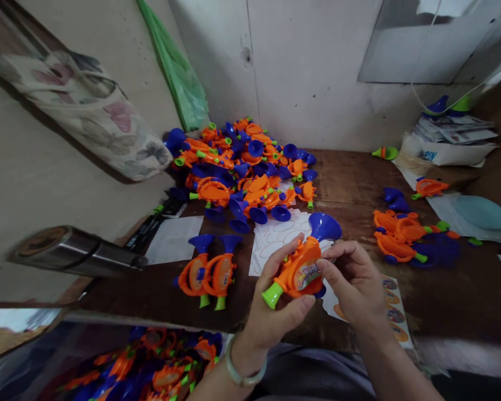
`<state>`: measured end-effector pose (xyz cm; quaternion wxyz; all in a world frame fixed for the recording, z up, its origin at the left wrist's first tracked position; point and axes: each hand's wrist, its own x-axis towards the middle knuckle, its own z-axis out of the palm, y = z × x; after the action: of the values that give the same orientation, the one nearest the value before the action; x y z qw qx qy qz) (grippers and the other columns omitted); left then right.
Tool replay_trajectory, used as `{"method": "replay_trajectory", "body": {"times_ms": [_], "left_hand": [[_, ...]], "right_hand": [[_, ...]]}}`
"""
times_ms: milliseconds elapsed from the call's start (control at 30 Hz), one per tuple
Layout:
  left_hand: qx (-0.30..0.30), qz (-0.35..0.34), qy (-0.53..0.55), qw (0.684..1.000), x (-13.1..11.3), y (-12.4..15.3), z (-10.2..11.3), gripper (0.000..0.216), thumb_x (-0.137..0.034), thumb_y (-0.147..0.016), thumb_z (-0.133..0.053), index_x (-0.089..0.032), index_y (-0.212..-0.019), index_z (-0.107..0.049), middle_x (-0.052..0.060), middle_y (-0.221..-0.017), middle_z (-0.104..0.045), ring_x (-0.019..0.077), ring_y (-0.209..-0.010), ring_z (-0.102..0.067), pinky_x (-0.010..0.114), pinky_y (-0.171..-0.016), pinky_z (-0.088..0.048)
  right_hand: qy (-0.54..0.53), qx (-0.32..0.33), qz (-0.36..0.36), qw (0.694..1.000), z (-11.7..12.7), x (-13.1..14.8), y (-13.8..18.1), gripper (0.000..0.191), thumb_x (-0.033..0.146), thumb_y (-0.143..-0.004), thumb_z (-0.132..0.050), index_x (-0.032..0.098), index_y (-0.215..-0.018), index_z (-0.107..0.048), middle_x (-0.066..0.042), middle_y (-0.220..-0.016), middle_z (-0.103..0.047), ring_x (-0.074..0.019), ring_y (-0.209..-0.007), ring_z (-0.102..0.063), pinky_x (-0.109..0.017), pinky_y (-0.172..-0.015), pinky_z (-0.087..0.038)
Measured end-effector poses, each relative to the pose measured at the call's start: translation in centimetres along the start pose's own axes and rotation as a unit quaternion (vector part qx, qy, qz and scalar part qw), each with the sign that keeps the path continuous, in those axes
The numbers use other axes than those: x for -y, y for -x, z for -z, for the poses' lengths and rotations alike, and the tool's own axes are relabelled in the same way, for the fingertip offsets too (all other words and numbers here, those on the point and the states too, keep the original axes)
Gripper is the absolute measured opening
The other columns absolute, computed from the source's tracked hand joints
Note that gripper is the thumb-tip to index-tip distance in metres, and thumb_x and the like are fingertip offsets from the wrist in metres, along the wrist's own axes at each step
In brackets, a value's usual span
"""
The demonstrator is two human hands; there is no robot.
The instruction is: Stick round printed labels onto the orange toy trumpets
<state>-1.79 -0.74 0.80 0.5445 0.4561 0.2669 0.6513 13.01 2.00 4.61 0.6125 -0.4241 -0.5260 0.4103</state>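
My left hand point(278, 312) is wrapped round an orange toy trumpet point(294, 267) with a blue bell and a lime-green mouthpiece, held tilted above the table. On the trumpet's flat side lies a printed oval sticker point(307, 274). The thumb and bent fingers of my right hand point(354, 278) pinch at the sticker's right edge; the fingertips behind are partly hidden. Below that hand is a sheet of oval stickers point(396, 312), partly covered by it. Two more toy trumpets point(209, 274) with oval stickers lie side by side to the left.
A large heap of toy trumpets point(254, 181) sits against the wall, near backing sheets point(271, 239). More trumpets point(401, 234) lie at right. A steel flask point(83, 250) stands at left. Below the table edge, a lined container holds trumpets point(167, 379). A floral bag point(108, 122) hangs left.
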Motion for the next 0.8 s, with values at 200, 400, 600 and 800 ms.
{"method": "replay_trajectory", "body": {"times_ms": [200,400,600,800], "left_hand": [[0.0,-0.011,-0.009,1.0,-0.25,-0.06,-0.11,0.062,-0.03,-0.092,-0.091,-0.04,-0.149,-0.07,0.006,-0.162,-0.067,0.0269,-0.143,-0.07,0.031,-0.118,-0.058],[-0.023,-0.011,-0.04,0.999,-0.13,0.08,-0.09,0.051,-0.03,-0.098,-0.084,-0.036,-0.147,-0.072,0.009,-0.159,-0.069,0.0311,-0.142,-0.071,0.042,-0.119,-0.06],[-0.045,-0.005,-0.066,0.997,0.31,0.44,0.21,0.048,-0.036,-0.099,-0.082,-0.031,-0.147,-0.072,0.011,-0.159,-0.068,0.0339,-0.143,-0.07,0.047,-0.12,-0.06],[-0.037,-0.017,-0.038,0.998,0.51,0.47,0.18,0.048,-0.033,-0.101,-0.08,-0.034,-0.148,-0.071,0.01,-0.161,-0.067,0.0324,-0.145,-0.068,0.045,-0.122,-0.057]], "right_hand": [[0.009,0.005,0.005,1.0,0.3,-0.03,-0.01,0.018,0.029,-0.088,-0.091,0.026,-0.086,-0.073,0.004,-0.076,-0.074,-0.0098,-0.06,-0.068,-0.016,-0.055,-0.06],[0.01,0.007,0.009,1.0,0.19,-0.06,0.09,0.019,0.031,-0.089,-0.09,0.025,-0.086,-0.073,0.003,-0.076,-0.073,-0.0111,-0.06,-0.068,-0.018,-0.054,-0.06],[0.017,0.01,0.008,1.0,0.12,-0.21,0.18,0.019,0.032,-0.089,-0.089,0.025,-0.086,-0.072,0.003,-0.075,-0.073,-0.0115,-0.06,-0.066,-0.019,-0.054,-0.059],[0.011,0.014,-0.01,1.0,0.01,-0.4,0.13,0.019,0.032,-0.088,-0.089,0.025,-0.086,-0.072,0.003,-0.076,-0.073,-0.0116,-0.061,-0.066,-0.019,-0.053,-0.057]]}}
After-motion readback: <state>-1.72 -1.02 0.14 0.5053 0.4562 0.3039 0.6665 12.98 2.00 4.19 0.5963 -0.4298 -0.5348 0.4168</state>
